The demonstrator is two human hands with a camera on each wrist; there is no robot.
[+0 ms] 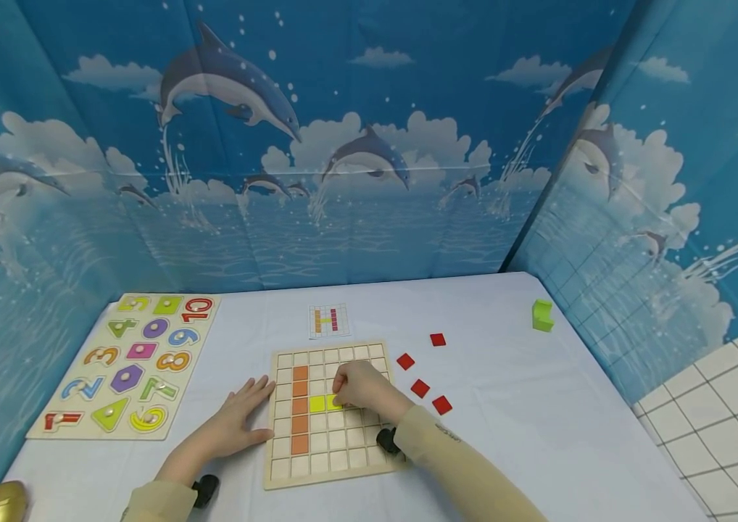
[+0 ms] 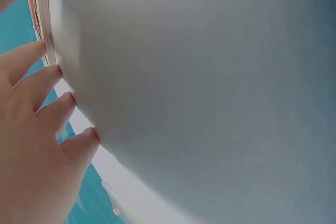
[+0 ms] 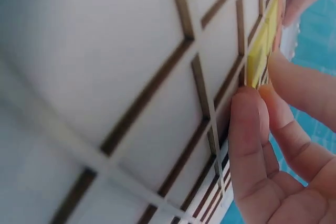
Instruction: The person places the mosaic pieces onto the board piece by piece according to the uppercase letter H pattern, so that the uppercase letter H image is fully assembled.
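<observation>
A wooden grid board lies on the white table. A column of orange tiles fills part of its left side, with a yellow tile directly right of that column. Over the board, my right hand pinches a second yellow tile at its edge, thumb and fingertips close together beside the first. My left hand rests by the board's left side, fingers spread; its fingertips are at the wooden edge, partly seen in the left wrist view.
Several red tiles are scattered right of the board. Behind it lies a pattern card. A number-and-shape puzzle board is at left, a green block at far right, and a gold object in the near left corner.
</observation>
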